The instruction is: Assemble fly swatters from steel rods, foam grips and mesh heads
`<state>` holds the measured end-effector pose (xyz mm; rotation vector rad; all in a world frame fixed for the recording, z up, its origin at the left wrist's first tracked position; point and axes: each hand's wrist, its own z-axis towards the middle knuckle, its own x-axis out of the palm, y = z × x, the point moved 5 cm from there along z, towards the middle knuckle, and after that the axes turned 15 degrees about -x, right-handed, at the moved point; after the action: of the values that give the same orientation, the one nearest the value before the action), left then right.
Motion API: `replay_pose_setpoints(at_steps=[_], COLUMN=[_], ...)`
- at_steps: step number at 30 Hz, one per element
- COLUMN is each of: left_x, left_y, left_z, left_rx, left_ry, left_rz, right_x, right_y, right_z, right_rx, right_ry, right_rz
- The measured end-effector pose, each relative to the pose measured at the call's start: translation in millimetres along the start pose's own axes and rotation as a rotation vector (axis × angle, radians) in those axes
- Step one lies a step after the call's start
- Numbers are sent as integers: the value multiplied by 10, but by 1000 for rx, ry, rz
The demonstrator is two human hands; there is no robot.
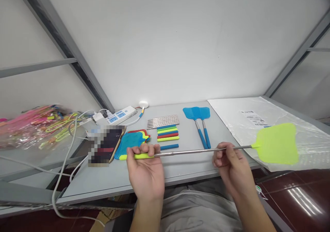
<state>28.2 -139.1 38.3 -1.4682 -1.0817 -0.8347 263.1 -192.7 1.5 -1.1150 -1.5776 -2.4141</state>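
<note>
A yellow-green fly swatter point(277, 144) with a long metal rod lies crosswise in front of me, above the table's near edge. My left hand point(145, 170) is closed round its yellow-green handle. Farther right, my right hand point(230, 161) pinches the rod not far from the flat head. Beyond my left hand lies a stack of swatter heads point(131, 141), blue on top, with red and yellow edges showing. Several coloured handle tubes point(168, 134) lie in a row beside it, with a single blue tube point(169, 146) nearer me. Behind them is a row of metal rods point(163, 121).
Two blue fly swatters point(202, 127) lie at the table's middle. A white plastic bag point(232, 113) covers the right side. At left are a phone point(108, 144), a power strip point(121, 115), loose white cables point(65, 156) and clear bags of colourful items point(43, 125). A white wall stands behind.
</note>
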Motion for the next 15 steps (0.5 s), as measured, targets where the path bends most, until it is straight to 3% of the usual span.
replay_pose_setpoints(at_steps=[7,15], left_x=[-45,-71], left_y=[-352,-460], left_z=[131,174], left_rx=[75,92], left_ry=[-29,-28], left_rz=[-88,-93], right_x=[-35,-35], right_y=[158,278], right_z=[126,101], right_rx=[-5,-247], right_ry=[-173,-241], right_rz=[177,-46])
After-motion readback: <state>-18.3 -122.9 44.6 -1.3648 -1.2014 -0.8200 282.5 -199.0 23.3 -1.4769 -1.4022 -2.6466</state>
